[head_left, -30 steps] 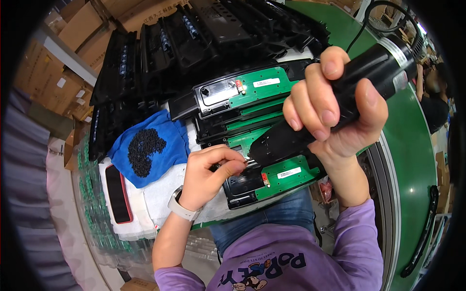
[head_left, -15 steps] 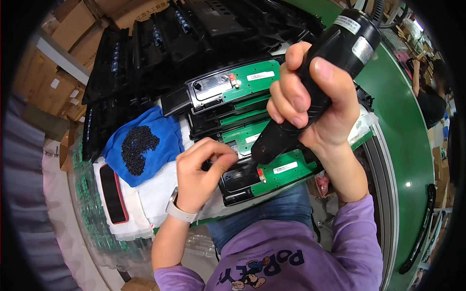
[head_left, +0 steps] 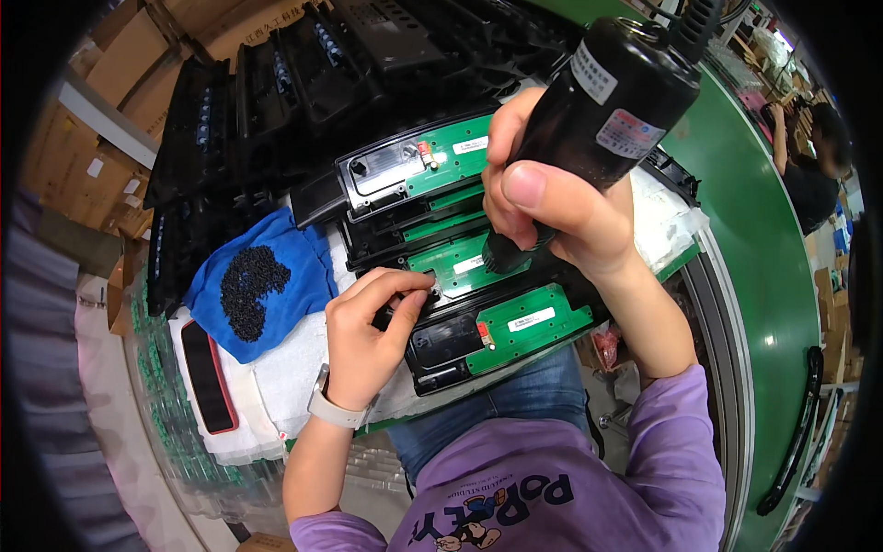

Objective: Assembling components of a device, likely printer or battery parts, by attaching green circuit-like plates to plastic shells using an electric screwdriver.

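My right hand (head_left: 561,198) is wrapped round a black corded electric screwdriver (head_left: 589,110), held tilted above a row of black plastic housings with green circuit boards. Its narrow end points down over a middle circuit board (head_left: 460,265); the bit itself does not show clearly. My left hand (head_left: 372,317) has thumb and forefinger pinched together at the left end of that board's housing. Whatever lies between those fingertips is too small to make out. In front of it is the nearest housing (head_left: 437,348), with a green board (head_left: 529,322) bearing a white label.
Left of my left hand, a blue cloth (head_left: 308,267) holds a heap of small black screws (head_left: 248,290). A red-edged phone (head_left: 210,377) lies on the white padding (head_left: 285,386). Large black plastic parts (head_left: 368,64) are piled behind. A person (head_left: 814,166) is at the far right.
The screwdriver has swung, its upper end moving left and nearer, its lower end rising slightly to the right. My left hand stays pinched, now at the middle housing's left end.
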Tool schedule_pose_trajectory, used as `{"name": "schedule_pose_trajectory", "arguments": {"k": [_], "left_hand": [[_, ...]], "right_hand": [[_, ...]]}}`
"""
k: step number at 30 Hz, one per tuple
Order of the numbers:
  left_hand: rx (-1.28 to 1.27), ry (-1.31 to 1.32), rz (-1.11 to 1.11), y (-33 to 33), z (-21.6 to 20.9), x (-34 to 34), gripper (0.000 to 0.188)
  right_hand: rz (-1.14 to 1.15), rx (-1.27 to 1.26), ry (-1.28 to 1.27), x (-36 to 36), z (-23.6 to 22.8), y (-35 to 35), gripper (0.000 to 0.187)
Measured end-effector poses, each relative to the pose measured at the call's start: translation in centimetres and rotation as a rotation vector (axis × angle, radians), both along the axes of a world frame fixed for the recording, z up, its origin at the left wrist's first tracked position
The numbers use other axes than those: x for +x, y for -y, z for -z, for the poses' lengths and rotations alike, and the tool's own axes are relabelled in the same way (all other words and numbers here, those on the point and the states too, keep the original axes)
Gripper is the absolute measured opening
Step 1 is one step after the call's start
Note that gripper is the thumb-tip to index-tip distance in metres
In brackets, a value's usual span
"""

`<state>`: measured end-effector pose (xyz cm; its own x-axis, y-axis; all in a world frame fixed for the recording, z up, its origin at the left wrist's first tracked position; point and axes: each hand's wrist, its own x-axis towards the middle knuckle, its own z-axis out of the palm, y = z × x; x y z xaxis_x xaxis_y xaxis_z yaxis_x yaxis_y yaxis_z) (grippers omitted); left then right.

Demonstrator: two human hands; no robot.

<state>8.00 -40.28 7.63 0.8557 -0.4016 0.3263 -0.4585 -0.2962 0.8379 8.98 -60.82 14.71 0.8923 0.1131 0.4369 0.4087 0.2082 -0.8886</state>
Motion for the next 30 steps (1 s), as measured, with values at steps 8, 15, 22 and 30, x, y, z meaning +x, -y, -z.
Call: {"name": "schedule_pose_trajectory", "arguments": {"k": [8,15,22,30], "left_hand": [[-0.049,-0.172,-0.004,0.2,1.5,0.3,0.011],[-0.154,-0.311,0.018,-0.1,1.7,0.4,0.011],[-0.193,-0.292,-0.037,-0.2,0.9,-0.2,0.011],[-0.324,-0.426,0.109,-0.7,-0.8,-1.0,0.014]], "right_hand": [[-0.034,-0.015,-0.023,0.0,-0.2,-1.2,0.024],[0.009,-0.072,0.090,-0.5,0.1,-1.2,0.017],[-0.166,0.155,0.019,-1.3,0.1,0.8,0.034],[-0.426,0.489,0.262,-0.4,0.5,1.4,0.039]]}}
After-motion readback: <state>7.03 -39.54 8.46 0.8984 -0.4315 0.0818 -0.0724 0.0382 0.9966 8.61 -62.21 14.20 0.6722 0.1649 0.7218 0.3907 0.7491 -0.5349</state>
